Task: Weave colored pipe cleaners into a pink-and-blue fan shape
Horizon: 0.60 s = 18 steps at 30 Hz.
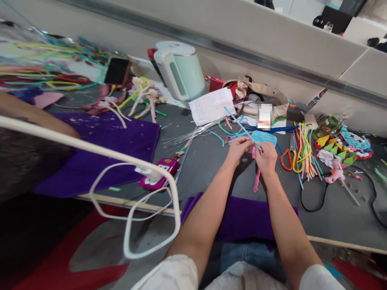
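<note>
A light blue pipe cleaner (240,125) runs slantwise through both hands, its free end pointing up and left. My left hand (241,150) pinches it near the middle of its length. Close beside it, my right hand (266,158) has its fingers closed on the lower end. A fuzzy pink strip (256,181) lies on the table below and between the hands; its upper part is partly hidden. Just beyond my fingers lies a bright blue bundle (264,137), and a bunch of colourful pipe cleaners (304,151) rests to the right.
Orange-handled scissors (286,159), a pink glue gun (335,174) with a black cord, and a glass jar (328,125) are at right. A kettle (184,70), paper sheet (212,105) and wires (196,133) stand or lie behind. Another person's arm (36,114) and a white cable (90,146) are left.
</note>
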{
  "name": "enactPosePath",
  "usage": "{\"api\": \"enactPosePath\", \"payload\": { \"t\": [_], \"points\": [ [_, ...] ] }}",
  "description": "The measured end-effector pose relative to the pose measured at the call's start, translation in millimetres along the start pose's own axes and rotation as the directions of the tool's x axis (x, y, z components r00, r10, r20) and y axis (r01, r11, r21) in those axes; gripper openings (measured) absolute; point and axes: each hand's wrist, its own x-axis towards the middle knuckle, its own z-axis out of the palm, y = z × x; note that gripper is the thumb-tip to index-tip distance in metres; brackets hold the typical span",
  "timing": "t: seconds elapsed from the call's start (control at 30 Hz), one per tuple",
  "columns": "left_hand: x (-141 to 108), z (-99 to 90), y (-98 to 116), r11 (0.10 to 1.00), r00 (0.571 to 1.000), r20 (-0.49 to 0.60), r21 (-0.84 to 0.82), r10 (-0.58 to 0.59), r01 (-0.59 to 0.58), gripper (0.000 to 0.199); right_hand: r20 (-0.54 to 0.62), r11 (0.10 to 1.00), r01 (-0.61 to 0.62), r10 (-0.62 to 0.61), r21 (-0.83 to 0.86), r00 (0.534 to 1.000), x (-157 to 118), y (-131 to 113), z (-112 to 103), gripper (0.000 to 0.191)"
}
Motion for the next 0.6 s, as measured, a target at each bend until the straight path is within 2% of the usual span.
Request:
{"api": "enactPosePath", "payload": {
  "t": [0.17, 0.43, 0.53, 0.6],
  "points": [
    [1, -0.3, -5, 1.0, 0.999, -0.031, 0.008, -0.027, 0.027, 0.015, 0.048, 0.992, 0.056, -0.051, -0.115, 0.998, -2, 3, 1, 0.016],
    [0, 2.9, -6, 0.994, 0.998, 0.017, -0.095, -0.058, 0.059, 0.033, 0.074, 0.995, 0.016, -0.009, -0.096, 0.997, -2, 3, 1, 0.019],
    [2, 2.3, -10, 0.996, 0.999, 0.001, -0.077, -0.044, 0.044, 0.036, 0.094, 0.998, -0.046, 0.051, -0.05, 0.994, -1, 2, 1, 0.02],
    [3, 1.1, -13, 0.998, 0.999, -0.017, -0.057, -0.039, 0.038, 0.035, 0.116, 0.99, -0.138, 0.133, 0.038, 0.984, 0, 0, 2, 0.02]
  ]
}}
